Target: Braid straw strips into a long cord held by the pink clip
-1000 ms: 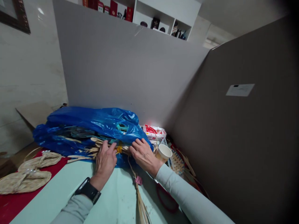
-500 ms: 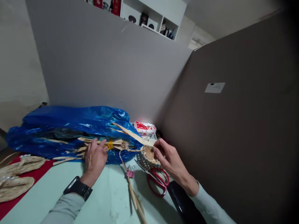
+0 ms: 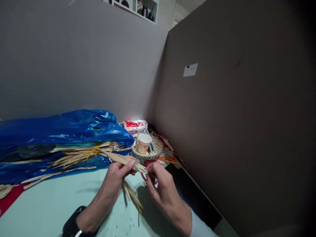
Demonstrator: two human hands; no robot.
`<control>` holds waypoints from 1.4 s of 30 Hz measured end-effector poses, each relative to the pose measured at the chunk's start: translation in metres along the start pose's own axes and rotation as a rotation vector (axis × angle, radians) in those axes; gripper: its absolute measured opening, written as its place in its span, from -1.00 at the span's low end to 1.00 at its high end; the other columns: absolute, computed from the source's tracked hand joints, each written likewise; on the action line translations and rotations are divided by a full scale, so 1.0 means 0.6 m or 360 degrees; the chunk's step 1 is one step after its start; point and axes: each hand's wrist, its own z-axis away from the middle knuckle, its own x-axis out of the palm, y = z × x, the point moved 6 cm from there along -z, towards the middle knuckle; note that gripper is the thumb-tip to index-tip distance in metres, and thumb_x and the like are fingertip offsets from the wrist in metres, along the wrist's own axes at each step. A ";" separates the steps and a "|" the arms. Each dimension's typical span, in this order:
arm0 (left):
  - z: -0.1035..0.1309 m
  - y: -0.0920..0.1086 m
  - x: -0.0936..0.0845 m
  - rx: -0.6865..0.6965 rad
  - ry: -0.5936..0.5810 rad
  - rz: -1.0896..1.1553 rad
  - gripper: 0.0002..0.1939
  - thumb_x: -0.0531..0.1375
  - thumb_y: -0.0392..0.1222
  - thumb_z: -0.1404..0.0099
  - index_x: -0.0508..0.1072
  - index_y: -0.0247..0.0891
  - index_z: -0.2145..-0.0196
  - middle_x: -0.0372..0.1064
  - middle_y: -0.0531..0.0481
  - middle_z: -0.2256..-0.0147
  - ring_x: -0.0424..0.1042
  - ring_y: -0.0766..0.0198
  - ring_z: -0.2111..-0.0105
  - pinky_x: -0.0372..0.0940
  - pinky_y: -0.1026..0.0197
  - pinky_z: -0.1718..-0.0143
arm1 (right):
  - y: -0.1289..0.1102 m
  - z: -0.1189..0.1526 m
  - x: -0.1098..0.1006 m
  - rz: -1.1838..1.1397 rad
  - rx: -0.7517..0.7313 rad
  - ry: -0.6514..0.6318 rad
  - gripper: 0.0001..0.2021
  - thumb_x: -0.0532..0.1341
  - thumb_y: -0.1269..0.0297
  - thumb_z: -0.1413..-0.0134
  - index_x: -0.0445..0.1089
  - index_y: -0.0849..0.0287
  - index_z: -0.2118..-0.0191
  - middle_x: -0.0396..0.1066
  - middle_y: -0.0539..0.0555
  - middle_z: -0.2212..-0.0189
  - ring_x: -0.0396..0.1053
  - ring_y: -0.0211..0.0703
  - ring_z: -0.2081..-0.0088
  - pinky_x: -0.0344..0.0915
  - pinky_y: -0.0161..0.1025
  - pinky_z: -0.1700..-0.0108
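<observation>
A pale dried leaf strip (image 3: 120, 158) slants down to the right between my hands, above the mint-green tabletop (image 3: 56, 204). My left hand (image 3: 120, 172) pinches it between thumb and fingers. At its right tip, my right hand (image 3: 158, 181) has its fingertips closed on the end. Behind my left hand, a bundle of dried strips (image 3: 81, 153) tied with a yellow band lies on the blue plastic bag (image 3: 74, 126). Another twisted strip (image 3: 133, 197) lies on the table below my hands. Red scissor handles are partly hidden behind my right hand.
A paper cup (image 3: 144, 143) stands in a round woven basket (image 3: 156, 146) beyond my hands. Behind it is a red-and-white packet (image 3: 135, 126). A black flat object (image 3: 195, 200) lies at right, beside the dark partition (image 3: 222, 115). Red cloth (image 3: 12, 199) shows at left.
My left hand has left the tied bundle and now grips the leaf strip. My right hand has come lower, nearer my left. The view has turned right, showing the cup and basket more fully.
</observation>
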 end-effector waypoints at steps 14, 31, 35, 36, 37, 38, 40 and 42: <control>0.012 -0.031 0.016 -0.0116 0.0275 0.0136 -0.69 0.38 0.02 0.01 0.46 -0.26 0.47 0.27 0.19 0.63 0.20 0.38 0.59 0.08 0.33 0.53 | 0.021 0.020 0.037 -0.0435 0.0553 -0.0192 -0.70 -0.05 0.16 -0.40 0.21 0.14 0.36 0.24 -0.04 0.53 0.18 -0.24 0.49 0.05 -0.28 0.40; 0.016 -0.025 0.017 -0.0287 0.0066 0.0019 -0.69 0.39 0.00 0.01 0.42 -0.25 0.50 0.31 0.15 0.58 0.27 0.34 0.58 0.15 0.30 0.52 | 0.049 0.008 0.030 -0.1242 0.0687 -0.0290 -0.77 0.30 0.13 -0.02 0.39 0.21 0.35 0.28 -0.05 0.48 0.18 -0.28 0.44 0.09 -0.31 0.36; 0.019 -0.020 0.036 -0.0342 -0.0041 0.0042 -0.66 0.44 -0.06 0.11 0.48 -0.27 0.41 0.36 0.14 0.57 0.26 0.35 0.58 0.12 0.33 0.57 | 0.048 0.006 0.027 -0.1335 0.0737 -0.0265 -0.69 0.34 0.06 0.01 0.37 0.22 0.34 0.29 -0.05 0.47 0.18 -0.28 0.44 0.10 -0.32 0.34; 0.019 -0.019 0.042 -0.0344 -0.0084 0.0077 -0.64 0.44 -0.08 0.12 0.49 -0.27 0.37 0.36 0.14 0.56 0.25 0.36 0.58 0.12 0.34 0.57 | 0.050 0.006 0.025 -0.1355 0.0750 -0.0258 -0.68 0.36 0.06 0.03 0.37 0.22 0.33 0.29 -0.04 0.46 0.19 -0.28 0.43 0.10 -0.32 0.34; 0.020 -0.018 0.047 -0.0340 -0.0124 0.0111 -0.64 0.44 -0.09 0.11 0.48 -0.26 0.36 0.36 0.15 0.55 0.24 0.37 0.58 0.11 0.34 0.57 | 0.051 0.005 0.024 -0.1369 0.0761 -0.0248 -0.67 0.37 0.06 0.05 0.36 0.22 0.33 0.29 -0.05 0.46 0.18 -0.29 0.43 0.10 -0.32 0.34; 0.020 -0.017 0.052 -0.0333 -0.0162 0.0138 -0.65 0.43 -0.08 0.08 0.48 -0.25 0.36 0.35 0.16 0.54 0.21 0.39 0.59 0.11 0.35 0.57 | 0.053 0.005 0.023 -0.1372 0.0769 -0.0235 -0.68 0.37 0.08 0.05 0.35 0.22 0.34 0.27 -0.05 0.48 0.17 -0.29 0.44 0.09 -0.32 0.35; 0.021 -0.017 0.057 -0.0313 -0.0228 0.0143 -0.68 0.40 -0.03 0.02 0.47 -0.27 0.40 0.32 0.15 0.54 0.17 0.42 0.60 0.09 0.35 0.58 | 0.058 0.005 0.019 -0.1329 0.0777 -0.0178 -0.70 0.36 0.11 0.05 0.32 0.21 0.36 0.23 -0.08 0.50 0.13 -0.30 0.46 0.07 -0.33 0.38; 0.023 -0.017 0.057 -0.0299 -0.0280 0.0100 -0.70 0.38 -0.01 -0.03 0.46 -0.29 0.43 0.31 0.13 0.53 0.17 0.42 0.58 0.09 0.35 0.56 | 0.061 0.005 0.016 -0.1272 0.0773 -0.0123 -0.71 0.36 0.12 0.05 0.30 0.20 0.38 0.20 -0.09 0.52 0.11 -0.31 0.48 0.05 -0.33 0.39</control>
